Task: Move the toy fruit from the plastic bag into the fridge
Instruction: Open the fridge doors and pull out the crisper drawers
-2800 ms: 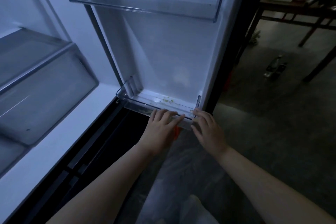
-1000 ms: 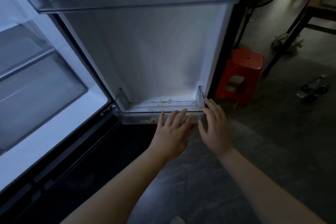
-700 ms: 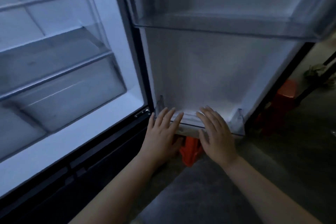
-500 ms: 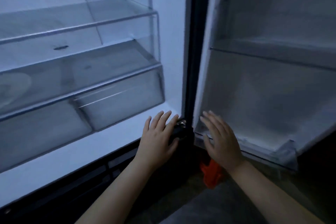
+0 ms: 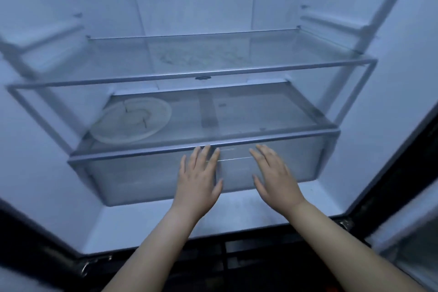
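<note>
Blue-lit and bare-walled, the fridge (image 5: 248,211) stands wide open and now fills the view; no toy fruit shows on any level of it, and neither the fruit nor the plastic bag is anywhere in sight, so nothing of the load appears to be stored yet. A moment ago both hands hovered at the low door bin, then at the hinge; now the view has swung to the main compartment, and the left hand (image 5: 198,180) and right hand (image 5: 275,173) spread side by side before the frosted drawer (image 5: 132,178), fingers straight, released and carrying nothing; whether the fingertips touch its front I cannot tell. That shift suggests the drawer is being chosen or checked as the place for the fruit, with the bag still to be fetched. Above the drawer the lower shelf (image 5: 260,111) bears a round white disc (image 5: 131,121) at its left; the upper shelf (image 5: 213,54) is smudged; the door (image 5: 414,244) edges in at right.
</note>
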Motion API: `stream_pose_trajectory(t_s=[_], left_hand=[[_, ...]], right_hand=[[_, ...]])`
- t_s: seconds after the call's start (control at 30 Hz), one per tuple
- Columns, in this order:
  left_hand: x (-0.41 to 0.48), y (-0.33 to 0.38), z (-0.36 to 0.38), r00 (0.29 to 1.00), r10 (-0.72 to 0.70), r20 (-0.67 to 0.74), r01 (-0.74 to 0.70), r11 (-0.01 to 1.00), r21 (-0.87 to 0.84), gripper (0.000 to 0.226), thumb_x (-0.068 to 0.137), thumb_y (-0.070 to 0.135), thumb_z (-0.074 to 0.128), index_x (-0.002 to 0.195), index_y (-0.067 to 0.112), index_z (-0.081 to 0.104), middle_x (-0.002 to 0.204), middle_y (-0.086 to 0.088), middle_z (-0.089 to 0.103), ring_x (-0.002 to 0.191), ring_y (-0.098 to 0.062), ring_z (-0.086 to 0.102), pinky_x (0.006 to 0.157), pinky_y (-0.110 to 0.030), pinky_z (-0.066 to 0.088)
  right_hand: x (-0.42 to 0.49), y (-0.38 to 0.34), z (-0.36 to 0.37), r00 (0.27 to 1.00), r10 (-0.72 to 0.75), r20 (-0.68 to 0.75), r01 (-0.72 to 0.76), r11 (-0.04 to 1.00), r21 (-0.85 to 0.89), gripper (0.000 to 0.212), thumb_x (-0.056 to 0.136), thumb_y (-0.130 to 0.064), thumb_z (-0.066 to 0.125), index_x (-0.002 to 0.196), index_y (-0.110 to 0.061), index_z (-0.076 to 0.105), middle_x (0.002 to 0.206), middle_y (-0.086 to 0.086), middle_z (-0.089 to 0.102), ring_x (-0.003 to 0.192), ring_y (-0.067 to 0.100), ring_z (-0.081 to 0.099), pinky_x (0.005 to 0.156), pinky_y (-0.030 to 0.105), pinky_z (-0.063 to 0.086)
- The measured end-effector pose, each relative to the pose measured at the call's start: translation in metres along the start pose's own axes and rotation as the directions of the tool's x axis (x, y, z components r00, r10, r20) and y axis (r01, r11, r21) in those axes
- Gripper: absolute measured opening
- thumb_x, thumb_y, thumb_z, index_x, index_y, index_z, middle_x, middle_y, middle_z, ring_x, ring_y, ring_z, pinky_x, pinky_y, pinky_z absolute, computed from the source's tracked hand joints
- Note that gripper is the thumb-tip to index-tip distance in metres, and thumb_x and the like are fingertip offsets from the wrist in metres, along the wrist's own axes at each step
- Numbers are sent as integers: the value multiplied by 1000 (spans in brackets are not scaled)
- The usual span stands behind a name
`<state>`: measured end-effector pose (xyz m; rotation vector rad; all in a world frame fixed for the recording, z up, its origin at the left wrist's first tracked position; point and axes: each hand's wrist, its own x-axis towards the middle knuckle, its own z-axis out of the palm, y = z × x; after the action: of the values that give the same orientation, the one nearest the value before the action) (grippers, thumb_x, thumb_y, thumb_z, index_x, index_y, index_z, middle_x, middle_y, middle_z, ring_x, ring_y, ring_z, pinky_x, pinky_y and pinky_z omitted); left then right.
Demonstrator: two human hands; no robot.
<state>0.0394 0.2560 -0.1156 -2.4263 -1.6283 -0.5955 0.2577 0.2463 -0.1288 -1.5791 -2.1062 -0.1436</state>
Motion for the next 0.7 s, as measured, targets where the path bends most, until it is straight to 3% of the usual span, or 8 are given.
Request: stream_pose_trajectory(t_s=[0.13, 0.27, 0.47, 0.6, 0.7], left_hand=[[5, -31, 11, 999, -48, 25, 46, 997, 67, 82, 70, 39, 74, 140, 15, 41, 144, -12, 43, 131, -34, 40, 101, -55, 38], [8, -44, 21, 999, -45, 0, 45, 995, 89, 82, 71, 38, 73, 140, 14, 36, 145, -11, 41, 134, -30, 31, 104, -56, 35], [11, -39, 27, 997, -78, -15, 79, 995, 54, 78, 72, 31, 71, 141, 12, 39, 144, -10, 41, 134, -32, 33, 104, -55, 35], [11, -36, 27, 995, -104, -6, 104, 994, -14, 78, 73, 26, 71, 142, 13, 37, 146, -8, 38, 136, -29, 28, 106, -54, 33], [7, -32, 27, 981, -181, -76, 161, 963, -217, 69, 82, 26, 62, 143, 16, 33, 150, -2, 31, 141, -21, 16, 114, -44, 21]], right_hand=[[30, -21, 27, 999, -37, 20, 37, 999, 19, 64, 84, -19, 58, 142, -12, 33, 150, 10, 30, 140, 26, 24, 112, 41, 28], [42, -30, 41, 999, -53, 11, 54, 998, -19, 68, 82, -19, 63, 142, -10, 32, 150, 11, 31, 140, 27, 21, 113, 42, 26], [44, -27, 49, 997, -70, -24, 69, 997, -45, 70, 79, -15, 64, 143, -9, 34, 148, 11, 35, 140, 27, 23, 112, 42, 28], [44, -28, 47, 998, -56, -14, 56, 998, 28, 70, 81, -14, 63, 144, -13, 32, 151, 7, 31, 142, 22, 17, 114, 37, 23], [38, -32, 39, 998, 17, -61, 2, 954, 301, 56, 86, -13, 58, 139, -18, 39, 149, -2, 32, 141, 12, 19, 112, 26, 20]])
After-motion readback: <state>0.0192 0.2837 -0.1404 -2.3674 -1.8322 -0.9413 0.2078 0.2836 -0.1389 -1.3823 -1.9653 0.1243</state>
